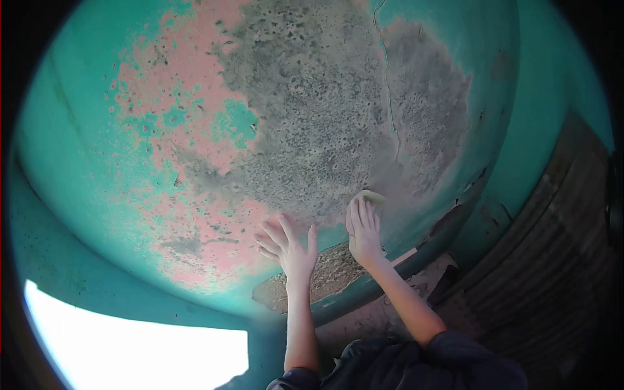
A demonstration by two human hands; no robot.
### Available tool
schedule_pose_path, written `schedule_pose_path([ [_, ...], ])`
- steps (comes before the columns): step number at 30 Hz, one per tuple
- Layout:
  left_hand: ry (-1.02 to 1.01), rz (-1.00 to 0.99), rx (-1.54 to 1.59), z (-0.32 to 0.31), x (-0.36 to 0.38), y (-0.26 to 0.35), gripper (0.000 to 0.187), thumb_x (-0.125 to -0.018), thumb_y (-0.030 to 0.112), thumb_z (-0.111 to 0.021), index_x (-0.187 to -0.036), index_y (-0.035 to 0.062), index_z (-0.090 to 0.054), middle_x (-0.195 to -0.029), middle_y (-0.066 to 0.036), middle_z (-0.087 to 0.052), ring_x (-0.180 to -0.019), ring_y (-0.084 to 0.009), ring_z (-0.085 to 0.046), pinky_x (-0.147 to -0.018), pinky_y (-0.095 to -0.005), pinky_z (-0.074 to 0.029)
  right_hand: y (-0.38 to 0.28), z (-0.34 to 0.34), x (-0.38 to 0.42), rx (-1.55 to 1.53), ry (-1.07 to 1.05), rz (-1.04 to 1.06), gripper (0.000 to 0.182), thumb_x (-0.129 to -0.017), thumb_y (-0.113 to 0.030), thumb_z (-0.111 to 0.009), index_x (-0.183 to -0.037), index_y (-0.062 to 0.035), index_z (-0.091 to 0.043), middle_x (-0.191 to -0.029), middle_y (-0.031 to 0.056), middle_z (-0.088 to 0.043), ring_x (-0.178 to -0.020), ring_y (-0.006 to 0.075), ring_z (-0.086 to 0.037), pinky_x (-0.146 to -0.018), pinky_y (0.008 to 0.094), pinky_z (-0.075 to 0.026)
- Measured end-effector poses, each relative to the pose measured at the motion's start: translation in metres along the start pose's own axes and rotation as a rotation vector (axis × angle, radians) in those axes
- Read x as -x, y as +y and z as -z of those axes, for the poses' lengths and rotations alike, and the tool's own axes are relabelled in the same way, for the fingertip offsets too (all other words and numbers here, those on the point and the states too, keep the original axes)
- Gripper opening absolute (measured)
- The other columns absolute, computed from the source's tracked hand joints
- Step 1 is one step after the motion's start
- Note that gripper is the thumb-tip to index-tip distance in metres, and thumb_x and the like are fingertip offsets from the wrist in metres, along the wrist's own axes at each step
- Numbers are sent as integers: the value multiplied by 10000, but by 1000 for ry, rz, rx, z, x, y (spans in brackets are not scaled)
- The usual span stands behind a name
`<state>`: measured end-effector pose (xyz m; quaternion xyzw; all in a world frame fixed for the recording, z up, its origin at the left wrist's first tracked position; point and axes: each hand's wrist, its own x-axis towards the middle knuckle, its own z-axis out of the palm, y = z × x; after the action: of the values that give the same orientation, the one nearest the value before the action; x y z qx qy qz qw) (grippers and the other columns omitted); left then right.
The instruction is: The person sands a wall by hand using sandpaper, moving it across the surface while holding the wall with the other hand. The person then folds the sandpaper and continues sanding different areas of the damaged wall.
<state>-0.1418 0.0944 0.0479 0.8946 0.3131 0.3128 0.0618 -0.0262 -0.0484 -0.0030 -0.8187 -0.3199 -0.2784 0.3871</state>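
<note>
My left hand (pixel 286 246) rests against the wall with its fingers spread and nothing in it. Beside it, my right hand (pixel 364 224) is pressed on a thin, pale, folded sheet or pad (pixel 372 195), whose edge shows beyond the fingertips; I cannot tell its exact kind. Both hands look coated in pale dust. Under and above them spreads a large worn patch of the wall (pixel 312 110), rough grey with pits. Pink undercoat (pixel 214 237) shows to its left, and turquoise paint (pixel 71 149) surrounds it.
A crack (pixel 390 97) runs down the right part of the grey patch. Below my hands, a broken edge (pixel 338 273) exposes coarse plaster. Dark corrugated sheeting (pixel 539 260) stands at the right. A bright opening (pixel 143 351) lies at the lower left.
</note>
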Motion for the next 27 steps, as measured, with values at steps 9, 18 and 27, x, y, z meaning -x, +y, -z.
schedule_pose_path([
  [9, -41, 40, 21, 0, 0, 2, 998, -969, 660, -532, -1666, 178, -4, -1675, -298, 151, -1486, -601, 194, -1184, -705, 47, 10, 33, -47, -131, 109, -17, 753, -921, -57, -538, -1618, -33, -251, -1659, 226, -260, -1532, 436, -247, -1191, 614, -240],
  [18, -48, 42, 39, -8, 7, 0, 1013, -966, 664, -537, -1664, 174, 9, -1673, -295, 169, -1485, -601, 196, -1183, -710, 24, 3, -17, 28, -58, -93, -165, 719, -925, -44, -489, -1601, 30, -254, -1636, 308, -245, -1529, 490, -211, -1210, 571, -214],
  [27, 115, -32, 62, 1, 15, 23, 957, -977, 508, -604, -1658, 105, -68, -1666, -332, 123, -1481, -634, 141, -1169, -738, -13, 0, -34, 41, -133, -42, -188, 742, -940, -63, -526, -1622, -28, -234, -1663, 244, -236, -1554, 419, -200, -1209, 589, -209],
])
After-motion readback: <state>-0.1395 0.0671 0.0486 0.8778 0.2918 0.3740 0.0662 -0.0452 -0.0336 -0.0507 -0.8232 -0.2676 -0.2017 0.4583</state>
